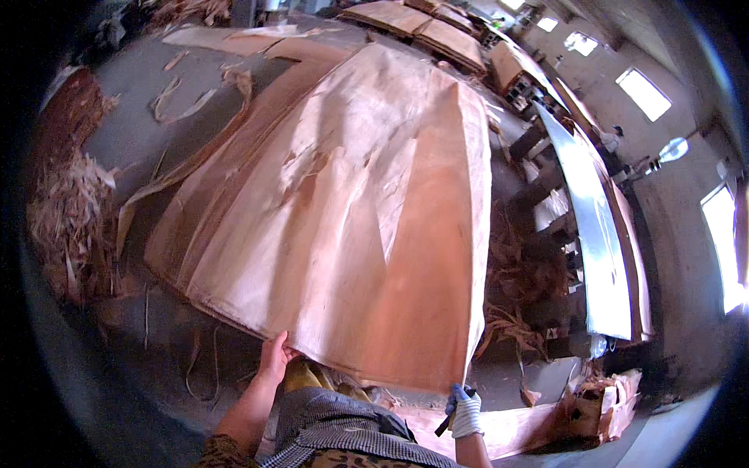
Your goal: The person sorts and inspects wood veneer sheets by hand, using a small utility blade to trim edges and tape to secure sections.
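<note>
A large sheet of thin wood veneer, pale with an orange-brown panel on its right side, lies rumpled over a stack of similar sheets. At its near edge, my bare left hand is closed, pinching the rim between thumb and fingers. My right hand, in a white and blue glove, is closed at the sheet's near right corner. A dark, narrow tool pokes out of the gloved fist; its kind is mostly hidden. Long ripples run through the sheet from near to far.
Shredded veneer scraps are heaped at the left. To the right stands a long bench with a shiny metal top, with more scraps beneath it. A torn veneer bundle lies near right. Veneer stacks and a person are farther off.
</note>
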`<state>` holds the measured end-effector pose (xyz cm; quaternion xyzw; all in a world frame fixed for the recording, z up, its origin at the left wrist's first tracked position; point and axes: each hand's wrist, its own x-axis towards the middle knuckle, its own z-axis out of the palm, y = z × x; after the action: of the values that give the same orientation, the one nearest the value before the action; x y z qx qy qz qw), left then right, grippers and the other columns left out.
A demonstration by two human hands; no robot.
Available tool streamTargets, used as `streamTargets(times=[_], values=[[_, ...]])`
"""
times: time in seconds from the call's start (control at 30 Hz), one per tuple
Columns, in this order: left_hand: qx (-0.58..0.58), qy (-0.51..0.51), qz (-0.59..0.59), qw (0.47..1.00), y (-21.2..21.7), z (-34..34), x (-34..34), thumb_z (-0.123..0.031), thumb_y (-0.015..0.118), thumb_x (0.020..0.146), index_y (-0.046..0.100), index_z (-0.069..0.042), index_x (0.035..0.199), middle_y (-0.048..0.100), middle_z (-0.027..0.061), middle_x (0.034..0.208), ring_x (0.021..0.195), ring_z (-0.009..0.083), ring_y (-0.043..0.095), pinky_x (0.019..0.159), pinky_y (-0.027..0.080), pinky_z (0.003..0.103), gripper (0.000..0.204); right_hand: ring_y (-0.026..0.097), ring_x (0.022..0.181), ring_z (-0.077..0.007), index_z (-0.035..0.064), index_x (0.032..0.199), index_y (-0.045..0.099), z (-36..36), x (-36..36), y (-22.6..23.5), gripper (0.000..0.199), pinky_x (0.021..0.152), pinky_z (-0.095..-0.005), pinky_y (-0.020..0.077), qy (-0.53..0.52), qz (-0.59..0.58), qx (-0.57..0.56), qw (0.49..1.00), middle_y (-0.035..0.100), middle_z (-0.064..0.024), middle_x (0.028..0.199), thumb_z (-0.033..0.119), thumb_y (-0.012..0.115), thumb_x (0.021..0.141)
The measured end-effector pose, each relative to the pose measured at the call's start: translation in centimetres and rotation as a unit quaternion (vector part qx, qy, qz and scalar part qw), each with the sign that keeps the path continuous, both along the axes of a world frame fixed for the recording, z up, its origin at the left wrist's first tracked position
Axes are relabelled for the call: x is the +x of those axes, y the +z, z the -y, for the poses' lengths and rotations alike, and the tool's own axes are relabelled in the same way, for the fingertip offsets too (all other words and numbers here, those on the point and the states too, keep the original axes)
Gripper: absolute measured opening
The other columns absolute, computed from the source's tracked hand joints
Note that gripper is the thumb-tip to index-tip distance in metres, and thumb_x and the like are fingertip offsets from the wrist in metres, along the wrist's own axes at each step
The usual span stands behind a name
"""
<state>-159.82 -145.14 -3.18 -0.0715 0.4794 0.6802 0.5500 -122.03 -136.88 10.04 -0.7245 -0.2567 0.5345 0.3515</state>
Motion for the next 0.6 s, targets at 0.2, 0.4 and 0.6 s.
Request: streamTargets(times=[0.2,0.4,0.6], values=[[-0.004,-0.033,0.060,0.998,-3.1,-0.4,0.4,-0.029,0.055,0.081,0.047,-0.009,0.105,0.056,0.0053,0.097,0.086,0.0197,0.055,0.072,0.048,0.038,0.032,0.039,0.036,-0.0114,0.0101,0.066,0.050,-1.4,0.7,-0.9,0.017,0.034,-0.0250,0.0316,0.010,-0.070,0.039,0.997,0.044,0.0000,0.050,0.014,0.066,0.072],[-0.027,-0.053,0.055,0.997,-2.8,1.8,7.2,-0.029,0.054,0.081,0.047,-0.010,0.103,0.053,0.0074,0.100,0.091,0.0226,0.053,0.074,0.047,0.040,0.030,0.039,0.036,-0.0123,0.0063,0.067,0.054,1.4,8.7,-1.0,0.018,0.033,-0.0248,0.0318,-0.015,-0.124,0.036,0.992,0.044,-0.0007,0.049,0.018,0.066,0.074],[-0.085,-0.102,0.088,0.987,-3.8,3.4,15.2,-0.029,0.053,0.082,0.049,-0.010,0.102,0.055,0.0075,0.098,0.090,0.0232,0.054,0.073,0.047,0.040,0.028,0.040,0.036,-0.0099,0.0051,0.068,0.057,4.5,19.9,1.5,0.016,0.034,-0.0224,0.0318,-0.040,-0.149,0.046,0.987,0.046,0.0000,0.050,0.017,0.066,0.073]])
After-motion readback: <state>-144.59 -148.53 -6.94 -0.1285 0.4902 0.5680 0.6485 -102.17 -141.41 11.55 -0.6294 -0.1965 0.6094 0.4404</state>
